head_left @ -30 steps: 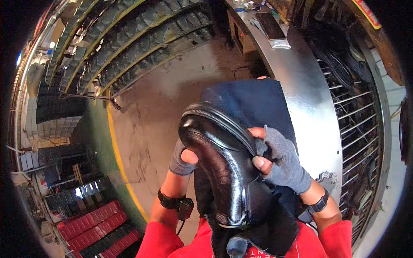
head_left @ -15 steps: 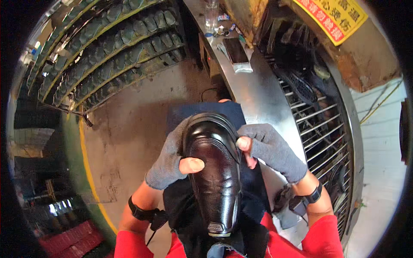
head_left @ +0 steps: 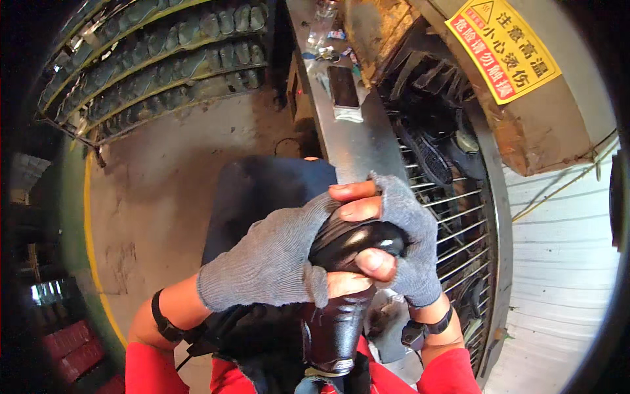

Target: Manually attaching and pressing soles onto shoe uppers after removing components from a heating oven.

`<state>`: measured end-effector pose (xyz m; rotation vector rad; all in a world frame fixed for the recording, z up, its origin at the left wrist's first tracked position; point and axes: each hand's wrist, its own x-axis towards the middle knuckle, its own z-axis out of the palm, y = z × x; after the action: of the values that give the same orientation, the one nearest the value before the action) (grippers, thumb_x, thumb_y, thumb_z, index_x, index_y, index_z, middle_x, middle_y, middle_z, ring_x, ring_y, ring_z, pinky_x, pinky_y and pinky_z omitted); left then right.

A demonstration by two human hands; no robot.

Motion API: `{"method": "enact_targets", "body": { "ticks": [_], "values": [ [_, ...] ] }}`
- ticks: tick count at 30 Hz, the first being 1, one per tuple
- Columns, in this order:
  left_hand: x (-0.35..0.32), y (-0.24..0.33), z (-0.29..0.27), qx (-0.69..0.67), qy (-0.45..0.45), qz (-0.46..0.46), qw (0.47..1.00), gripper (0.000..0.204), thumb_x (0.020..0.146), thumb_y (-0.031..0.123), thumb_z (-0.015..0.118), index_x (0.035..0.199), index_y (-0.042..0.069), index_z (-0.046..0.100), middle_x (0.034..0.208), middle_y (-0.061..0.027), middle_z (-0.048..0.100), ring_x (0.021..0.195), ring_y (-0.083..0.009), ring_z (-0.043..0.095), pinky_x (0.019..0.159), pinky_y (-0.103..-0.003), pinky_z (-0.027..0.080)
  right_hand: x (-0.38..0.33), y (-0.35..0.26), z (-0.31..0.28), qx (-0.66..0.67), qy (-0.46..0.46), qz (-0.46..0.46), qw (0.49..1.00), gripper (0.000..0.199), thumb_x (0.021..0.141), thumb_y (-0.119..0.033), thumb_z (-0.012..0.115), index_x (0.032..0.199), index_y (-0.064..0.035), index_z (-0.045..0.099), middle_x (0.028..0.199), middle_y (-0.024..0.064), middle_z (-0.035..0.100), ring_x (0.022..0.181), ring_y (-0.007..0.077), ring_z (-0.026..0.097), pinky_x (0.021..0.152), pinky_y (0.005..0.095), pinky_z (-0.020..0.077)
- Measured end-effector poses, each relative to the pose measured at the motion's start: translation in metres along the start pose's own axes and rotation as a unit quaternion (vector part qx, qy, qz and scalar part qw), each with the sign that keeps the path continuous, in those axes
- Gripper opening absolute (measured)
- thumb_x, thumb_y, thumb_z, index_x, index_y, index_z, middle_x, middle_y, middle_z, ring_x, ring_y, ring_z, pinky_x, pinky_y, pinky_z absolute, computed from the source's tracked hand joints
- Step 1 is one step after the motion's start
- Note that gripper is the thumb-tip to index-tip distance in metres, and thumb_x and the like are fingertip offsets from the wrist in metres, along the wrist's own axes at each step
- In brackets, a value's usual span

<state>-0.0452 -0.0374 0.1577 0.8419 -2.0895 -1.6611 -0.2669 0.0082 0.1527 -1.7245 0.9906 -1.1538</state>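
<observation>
A glossy dark leather shoe (head_left: 333,331) stands over my lap, its toe end away from me and its narrower end towards my body. My left hand (head_left: 262,259), in a grey fingerless knit glove, wraps the toe end from the left, thumb across the top. My right hand (head_left: 410,246), gloved alike, clasps the same end from the right, with its thumb pressed on the shiny toe and fingertips over the far edge. Between the hands a ridged black rim shows; the underside is hidden. Dark cloth (head_left: 262,197) covers my lap.
Right of me runs a metal table (head_left: 367,144) with a phone (head_left: 342,87) and a clear cup (head_left: 323,23). Beside it, a rod conveyor (head_left: 453,217) carries black shoes (head_left: 430,157) under a housing with a yellow warning sign (head_left: 504,49). A rack of shoes (head_left: 190,62) stands far left.
Both hands have closed further over the toe end, now covering much of it. The shoe appears turned and tipped, with its toe end farther right. The whole view has shifted.
</observation>
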Motion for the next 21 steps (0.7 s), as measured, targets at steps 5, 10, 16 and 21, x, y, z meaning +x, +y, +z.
{"method": "enact_targets", "body": {
  "ticks": [5,10,16,21],
  "values": [
    [-0.021,0.008,-0.008,0.085,0.160,-0.019,0.983,0.091,0.083,0.051,0.083,0.149,0.001,0.045,0.123,-0.0226,0.072,0.114,-0.0396,0.073,0.097,-0.044,0.056,-0.009,0.013,0.036,0.258,0.158,0.040,0.952,0.107,0.067,-0.058,0.095,0.151,-0.0080,0.050,0.159,0.0199,0.047,0.148,0.0353,0.047,0.120,0.0488,0.0394],
    [-0.012,0.005,-0.007,0.014,0.384,0.015,0.923,0.075,0.087,0.018,0.086,0.150,0.001,0.048,0.129,-0.0123,0.069,0.118,-0.0194,0.066,0.103,-0.034,0.053,-0.068,0.016,0.084,0.063,0.136,0.215,0.965,0.119,0.075,-0.054,0.091,0.163,0.0003,0.032,0.154,0.0186,0.050,0.140,0.0280,0.053,0.118,0.0425,0.0404],
    [-0.034,-0.027,0.007,0.072,0.247,-0.068,0.964,0.108,0.078,0.040,0.091,0.159,0.007,0.028,0.118,-0.0261,0.073,0.108,-0.0438,0.074,0.092,-0.048,0.058,-0.092,0.028,0.033,0.197,0.084,0.391,0.895,0.096,0.071,-0.050,0.090,0.144,0.0050,0.059,0.128,0.0120,0.072,0.118,0.0201,0.068,0.106,0.0354,0.0522],
    [-0.059,-0.057,0.058,0.060,0.241,-0.028,0.968,0.122,0.079,0.034,0.089,0.168,0.005,0.010,0.106,-0.0255,0.073,0.095,-0.0444,0.075,0.083,-0.048,0.060,-0.101,0.028,0.013,0.338,0.135,0.439,0.822,0.086,0.078,-0.032,0.082,0.146,0.0123,0.053,0.138,0.0246,0.067,0.117,0.0332,0.072,0.108,0.0427,0.0565]
  ]
}}
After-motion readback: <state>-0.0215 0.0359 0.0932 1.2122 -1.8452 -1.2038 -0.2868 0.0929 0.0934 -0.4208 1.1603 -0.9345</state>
